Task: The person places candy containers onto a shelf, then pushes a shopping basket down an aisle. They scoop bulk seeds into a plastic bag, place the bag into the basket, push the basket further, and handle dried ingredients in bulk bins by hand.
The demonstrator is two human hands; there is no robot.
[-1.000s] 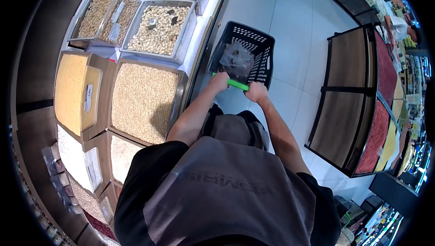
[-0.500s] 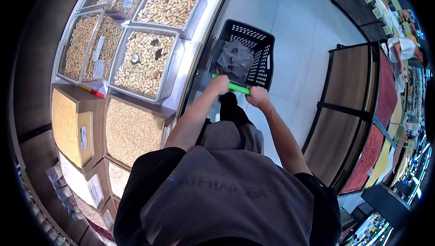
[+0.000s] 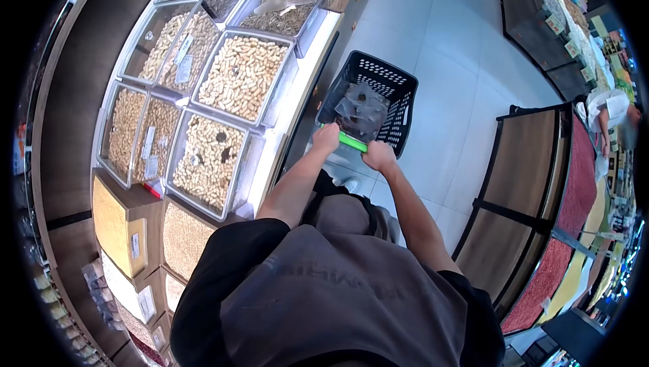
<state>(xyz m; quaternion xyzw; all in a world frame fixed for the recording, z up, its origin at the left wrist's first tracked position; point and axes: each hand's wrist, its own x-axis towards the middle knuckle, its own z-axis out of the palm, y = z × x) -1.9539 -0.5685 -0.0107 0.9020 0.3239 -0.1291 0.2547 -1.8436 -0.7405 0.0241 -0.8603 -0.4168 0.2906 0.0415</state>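
Both hands are wrapped round the green handle (image 3: 352,142) of a black perforated basket (image 3: 403,105). My left hand (image 3: 326,138) grips its left end, and my right hand (image 3: 380,156) closes on the right end. Inside the basket lies a crumpled translucent plastic bag (image 3: 363,107) with something dark in it; the contents are too unclear to name. The basket stands in front of me, over the grey tiled floor. Part of a white shoe (image 3: 351,184) shows beneath the handle.
On the left runs a counter with clear bins of peanuts (image 3: 243,78) and wooden bins of yellow grain (image 3: 110,219). A wood-panelled stand (image 3: 520,164) with red goods is on the right. Beyond it, a person in white (image 3: 604,107) stands near the right edge.
The counter bins and the right-hand stand have shifted down in view, and more bins show at the top. Both hands remain on the handle, with the basket slightly lower in view.
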